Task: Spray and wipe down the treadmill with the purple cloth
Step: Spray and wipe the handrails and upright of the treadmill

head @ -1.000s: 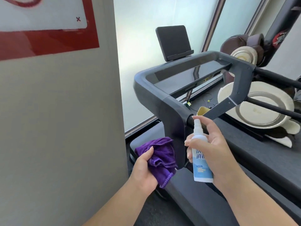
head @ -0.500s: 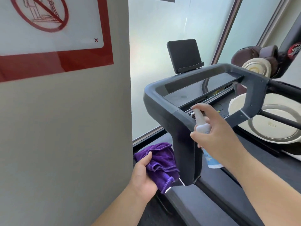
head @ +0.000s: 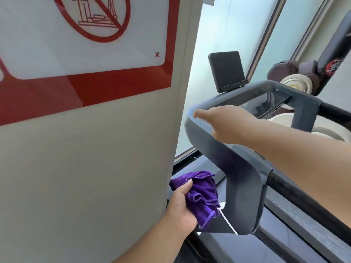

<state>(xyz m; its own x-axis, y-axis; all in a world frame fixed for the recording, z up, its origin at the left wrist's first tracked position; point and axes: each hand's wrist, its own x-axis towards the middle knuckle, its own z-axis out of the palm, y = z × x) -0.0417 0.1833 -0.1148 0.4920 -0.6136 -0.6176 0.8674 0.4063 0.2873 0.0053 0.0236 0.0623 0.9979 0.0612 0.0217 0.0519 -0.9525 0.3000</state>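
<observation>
Two hands work at the treadmill handrail (head: 245,175): right hand (head: 226,126) reaches over its upper corner, grasp and bottle hidden; left hand (head: 182,207) clenches the purple cloth (head: 201,194) below. Mist lightly, then wipe promptly.

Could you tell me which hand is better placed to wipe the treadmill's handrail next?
Left. The left hand already grips the purple cloth beside the grey handrail, below its corner. The right hand is stretched over the rail's top corner without the cloth.
</observation>
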